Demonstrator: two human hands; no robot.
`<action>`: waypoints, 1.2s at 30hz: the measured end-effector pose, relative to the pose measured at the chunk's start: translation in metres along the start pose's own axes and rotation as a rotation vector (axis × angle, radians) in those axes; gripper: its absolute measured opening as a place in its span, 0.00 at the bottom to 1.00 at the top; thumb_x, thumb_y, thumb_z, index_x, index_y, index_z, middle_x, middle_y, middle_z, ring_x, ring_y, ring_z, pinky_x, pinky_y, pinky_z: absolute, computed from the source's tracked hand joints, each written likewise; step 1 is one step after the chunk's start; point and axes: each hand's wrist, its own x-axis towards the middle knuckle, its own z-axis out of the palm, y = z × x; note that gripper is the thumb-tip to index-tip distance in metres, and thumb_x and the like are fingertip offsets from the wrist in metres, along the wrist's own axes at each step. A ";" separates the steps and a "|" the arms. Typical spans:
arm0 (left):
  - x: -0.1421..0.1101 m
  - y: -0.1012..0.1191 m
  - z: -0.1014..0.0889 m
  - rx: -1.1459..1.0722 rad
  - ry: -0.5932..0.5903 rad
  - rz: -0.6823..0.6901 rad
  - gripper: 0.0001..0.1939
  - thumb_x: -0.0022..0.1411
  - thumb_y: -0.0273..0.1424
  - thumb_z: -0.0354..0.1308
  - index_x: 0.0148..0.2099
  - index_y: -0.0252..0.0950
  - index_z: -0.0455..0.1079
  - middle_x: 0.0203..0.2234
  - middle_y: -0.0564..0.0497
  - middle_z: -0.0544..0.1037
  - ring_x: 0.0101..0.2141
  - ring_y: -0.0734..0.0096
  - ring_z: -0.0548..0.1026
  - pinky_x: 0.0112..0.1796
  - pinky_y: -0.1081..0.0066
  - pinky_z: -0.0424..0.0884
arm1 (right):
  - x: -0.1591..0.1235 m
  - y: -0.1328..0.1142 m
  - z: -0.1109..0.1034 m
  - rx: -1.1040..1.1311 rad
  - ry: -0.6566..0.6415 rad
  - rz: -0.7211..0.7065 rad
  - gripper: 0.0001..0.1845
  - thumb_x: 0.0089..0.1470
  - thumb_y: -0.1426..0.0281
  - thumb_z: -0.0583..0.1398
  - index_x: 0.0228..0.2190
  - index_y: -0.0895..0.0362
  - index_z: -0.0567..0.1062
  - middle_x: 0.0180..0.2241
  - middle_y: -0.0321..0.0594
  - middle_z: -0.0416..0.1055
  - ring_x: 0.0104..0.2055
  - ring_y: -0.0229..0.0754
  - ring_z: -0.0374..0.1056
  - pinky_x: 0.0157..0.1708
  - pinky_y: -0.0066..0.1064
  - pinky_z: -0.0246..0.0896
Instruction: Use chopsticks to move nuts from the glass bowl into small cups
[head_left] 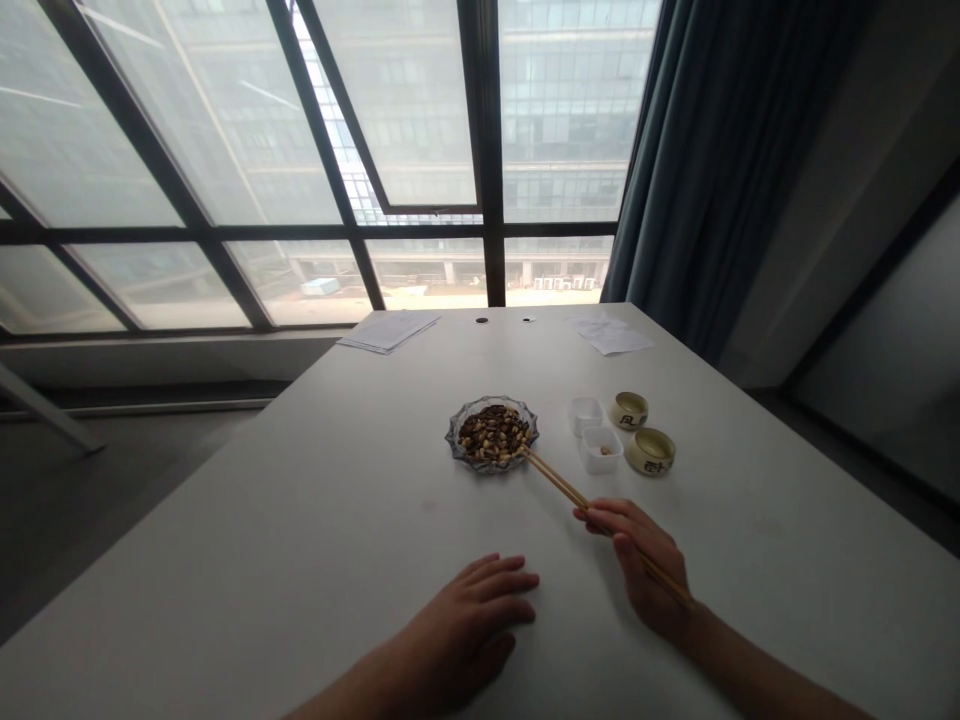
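Observation:
A pair of wooden chopsticks (556, 480) is held in my right hand (645, 560), fingers closed around them. Their tips reach the right rim of a scalloped glass bowl (452, 448), where a pale nut seems to be at the tips; whether it is gripped I cannot tell. Dark seeds and lighter nuts (491, 432) fill the bowl. My left hand (487, 610) rests on the table with fingers stretched out, holding nothing. To the right of the bowl stand two clear plastic cups; the nearer cup (601, 462) has a small brown nut inside, the farther cup (586, 412) sits just behind.
Two cream ceramic cups with dark characters, one farther (628, 420) and one nearer (651, 466), stand right of the plastic cups. Papers lie on the white table (360, 480) at the far left (390, 328) and far right (611, 334). Windows and a blue curtain (697, 180) are beyond.

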 end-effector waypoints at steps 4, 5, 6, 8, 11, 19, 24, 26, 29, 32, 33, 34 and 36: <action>0.000 -0.003 0.000 0.003 -0.004 0.013 0.23 0.63 0.22 0.56 0.58 0.46 0.69 0.65 0.51 0.69 0.67 0.57 0.62 0.68 0.52 0.55 | 0.003 0.003 0.001 0.008 0.021 0.000 0.19 0.70 0.70 0.52 0.54 0.51 0.78 0.51 0.49 0.75 0.51 0.51 0.75 0.46 0.43 0.77; 0.000 -0.004 0.001 0.001 0.000 0.016 0.23 0.63 0.22 0.56 0.57 0.46 0.70 0.65 0.51 0.69 0.67 0.57 0.62 0.68 0.53 0.56 | 0.004 0.005 0.002 0.016 0.023 0.001 0.19 0.70 0.70 0.52 0.54 0.51 0.78 0.51 0.49 0.75 0.52 0.51 0.75 0.46 0.43 0.77; 0.001 -0.004 0.001 -0.003 0.008 0.018 0.22 0.63 0.22 0.56 0.57 0.46 0.70 0.64 0.51 0.70 0.67 0.57 0.62 0.67 0.53 0.56 | 0.005 0.006 0.003 0.025 0.027 0.006 0.19 0.70 0.70 0.52 0.54 0.51 0.79 0.51 0.49 0.75 0.51 0.51 0.75 0.46 0.43 0.77; 0.001 -0.004 0.001 -0.003 0.024 0.021 0.21 0.62 0.22 0.56 0.56 0.46 0.70 0.63 0.51 0.71 0.67 0.58 0.63 0.67 0.54 0.57 | 0.007 0.008 0.005 0.048 0.033 0.023 0.18 0.70 0.71 0.53 0.53 0.51 0.79 0.51 0.48 0.75 0.50 0.50 0.76 0.46 0.42 0.78; 0.003 -0.003 0.001 0.006 0.039 0.023 0.21 0.62 0.21 0.56 0.54 0.45 0.70 0.62 0.51 0.72 0.66 0.58 0.64 0.66 0.56 0.58 | 0.010 0.010 0.007 0.086 0.039 0.070 0.16 0.69 0.71 0.55 0.51 0.50 0.80 0.50 0.46 0.75 0.48 0.49 0.77 0.43 0.41 0.79; 0.006 0.001 -0.001 0.006 0.034 0.013 0.21 0.60 0.21 0.57 0.53 0.45 0.70 0.61 0.52 0.72 0.65 0.57 0.65 0.65 0.56 0.60 | 0.008 0.018 0.012 0.197 0.086 0.228 0.12 0.69 0.68 0.57 0.47 0.52 0.81 0.47 0.45 0.75 0.45 0.49 0.79 0.40 0.39 0.80; 0.005 0.001 0.003 0.005 0.079 0.035 0.20 0.61 0.22 0.58 0.53 0.45 0.69 0.60 0.51 0.73 0.64 0.56 0.66 0.64 0.57 0.59 | 0.008 0.023 0.014 0.199 0.113 0.271 0.13 0.69 0.65 0.57 0.42 0.53 0.82 0.46 0.45 0.75 0.45 0.49 0.79 0.40 0.39 0.80; 0.006 0.001 0.004 0.015 0.087 0.035 0.21 0.60 0.22 0.57 0.53 0.46 0.69 0.60 0.52 0.73 0.64 0.57 0.66 0.64 0.57 0.59 | 0.009 0.024 0.014 0.192 0.109 0.268 0.13 0.69 0.65 0.57 0.42 0.53 0.82 0.46 0.45 0.75 0.45 0.49 0.79 0.40 0.39 0.80; 0.009 0.003 0.005 0.029 0.100 0.032 0.20 0.61 0.22 0.58 0.53 0.46 0.69 0.59 0.52 0.74 0.62 0.58 0.67 0.63 0.58 0.60 | 0.011 0.021 0.012 0.188 0.084 0.268 0.13 0.68 0.65 0.58 0.42 0.53 0.83 0.47 0.46 0.75 0.46 0.50 0.78 0.43 0.41 0.80; 0.012 0.005 0.003 0.029 0.110 0.027 0.20 0.60 0.22 0.58 0.52 0.46 0.69 0.56 0.51 0.75 0.59 0.59 0.69 0.61 0.60 0.61 | 0.018 0.017 0.011 0.205 0.072 0.287 0.11 0.67 0.65 0.60 0.42 0.53 0.83 0.48 0.46 0.75 0.46 0.50 0.79 0.45 0.42 0.79; 0.013 0.005 0.002 0.027 0.110 0.026 0.19 0.60 0.22 0.59 0.52 0.45 0.69 0.55 0.51 0.75 0.58 0.59 0.69 0.61 0.60 0.61 | 0.021 0.015 0.011 0.216 0.072 0.297 0.11 0.66 0.65 0.61 0.41 0.54 0.83 0.48 0.46 0.76 0.45 0.50 0.79 0.44 0.42 0.79; 0.014 0.005 0.001 0.026 0.108 0.025 0.19 0.60 0.22 0.59 0.52 0.45 0.69 0.55 0.51 0.75 0.58 0.60 0.69 0.61 0.61 0.61 | 0.025 0.013 0.011 0.227 0.071 0.306 0.11 0.66 0.64 0.61 0.41 0.54 0.83 0.47 0.46 0.76 0.44 0.50 0.79 0.43 0.41 0.80; 0.014 0.006 0.000 0.025 0.107 0.026 0.19 0.60 0.22 0.59 0.52 0.45 0.69 0.55 0.52 0.75 0.58 0.60 0.69 0.61 0.61 0.61 | 0.035 0.010 0.013 0.246 0.062 0.320 0.10 0.65 0.64 0.62 0.40 0.55 0.83 0.44 0.46 0.78 0.42 0.49 0.80 0.41 0.39 0.80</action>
